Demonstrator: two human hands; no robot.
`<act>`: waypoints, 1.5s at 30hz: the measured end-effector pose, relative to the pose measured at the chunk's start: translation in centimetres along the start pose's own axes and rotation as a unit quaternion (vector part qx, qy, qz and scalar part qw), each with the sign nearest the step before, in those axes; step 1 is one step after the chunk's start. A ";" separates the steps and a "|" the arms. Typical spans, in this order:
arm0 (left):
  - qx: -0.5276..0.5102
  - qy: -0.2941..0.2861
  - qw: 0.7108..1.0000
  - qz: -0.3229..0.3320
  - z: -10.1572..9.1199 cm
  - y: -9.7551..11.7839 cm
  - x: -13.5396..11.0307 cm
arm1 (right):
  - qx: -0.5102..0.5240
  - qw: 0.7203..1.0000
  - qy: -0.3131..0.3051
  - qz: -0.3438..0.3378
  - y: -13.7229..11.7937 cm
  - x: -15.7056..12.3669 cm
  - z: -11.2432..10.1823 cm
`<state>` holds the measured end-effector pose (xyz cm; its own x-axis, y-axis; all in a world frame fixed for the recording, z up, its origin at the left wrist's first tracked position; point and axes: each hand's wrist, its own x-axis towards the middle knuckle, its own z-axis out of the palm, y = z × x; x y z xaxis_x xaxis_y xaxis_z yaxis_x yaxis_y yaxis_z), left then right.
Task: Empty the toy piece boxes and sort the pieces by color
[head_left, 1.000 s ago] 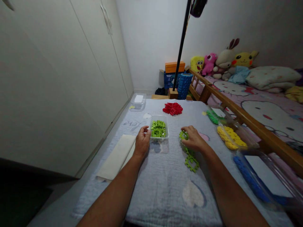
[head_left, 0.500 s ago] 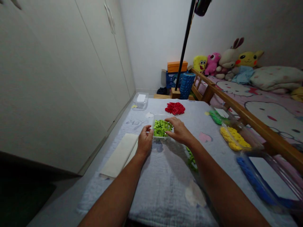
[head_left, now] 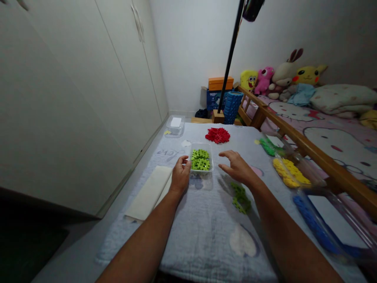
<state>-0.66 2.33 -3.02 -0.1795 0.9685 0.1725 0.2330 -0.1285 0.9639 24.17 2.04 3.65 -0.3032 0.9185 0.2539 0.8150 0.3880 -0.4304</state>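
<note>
A clear plastic box (head_left: 212, 157) stands on the cloth-covered table, with light green interlocking pieces (head_left: 200, 160) lying inside it. My left hand (head_left: 180, 175) grips the box by its left wall, fingers bent round the edge. To the right of the box, my right hand (head_left: 235, 167) hovers with thumb and fingers apart and nothing between them. Below that hand, a small heap of loose green pieces (head_left: 240, 197) rests on the cloth, close to my right forearm. Beyond the box lies a pile of red pieces (head_left: 218, 135).
Along the right edge sit clear boxes holding green pieces (head_left: 269, 146), yellow pieces (head_left: 290, 173) and blue pieces (head_left: 316, 224), beside a wooden bed rail (head_left: 282, 127). A folded cream cloth (head_left: 149, 192) lies at left. Another clear box (head_left: 176, 125) stands at the far left corner.
My right hand has pulled out of the box to the right, its fingers apart. The loose green heap is now less covered by my arm. My left hand stays on the box.
</note>
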 end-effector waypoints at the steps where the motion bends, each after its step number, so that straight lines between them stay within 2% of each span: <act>1: 0.002 -0.001 1.000 0.000 0.0 0.0 0.0 | -0.004 1.000 -0.006 0.014 0.7 -0.7 -0.3; 3: 0.001 -0.006 1.000 -0.002 0.0 0.1 0.0 | -0.016 0.998 -0.035 0.047 1.8 -2.1 -0.8; 8: -0.012 -0.012 1.000 0.000 0.0 0.2 -0.1 | -0.024 0.979 -0.164 0.120 2.8 -4.7 -0.6; 11: -0.018 -0.015 1.000 0.001 0.0 0.3 -0.1 | -0.023 0.972 -0.186 0.139 2.7 -5.1 0.0; 16: -0.021 -0.015 1.000 -0.005 -0.1 0.3 -0.1 | -0.010 0.982 -0.137 0.127 2.5 -4.5 0.8; 22: -0.017 -0.007 1.000 -0.005 0.0 0.4 -0.1 | 0.049 0.991 -0.001 0.127 2.5 -2.8 0.2; 27: -0.025 -0.013 1.000 -0.010 0.0 0.1 0.0 | 0.091 0.989 0.080 0.090 0.1 -0.1 -0.8; 31: -0.025 -0.011 1.000 -0.011 0.0 0.1 0.0 | 0.098 0.991 0.079 0.037 -3.3 3.1 -0.1; 36: -0.025 -0.008 1.000 -0.008 -0.1 0.7 -0.1 | 0.030 0.998 0.049 0.028 -6.0 7.3 2.5; 40: -0.024 -0.006 1.000 -0.006 -0.1 0.8 -0.1 | 0.026 0.998 0.038 0.042 -5.9 8.7 4.1; 45: -0.026 -0.008 1.000 -0.008 0.0 0.3 0.0 | 0.068 0.995 0.068 0.034 -3.4 6.5 3.2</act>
<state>-0.63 2.26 -2.75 -0.1670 0.9739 0.1535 0.1799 -0.1230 0.9760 17.82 6.95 3.96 -0.1730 0.9277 0.3309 0.7543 0.3408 -0.5611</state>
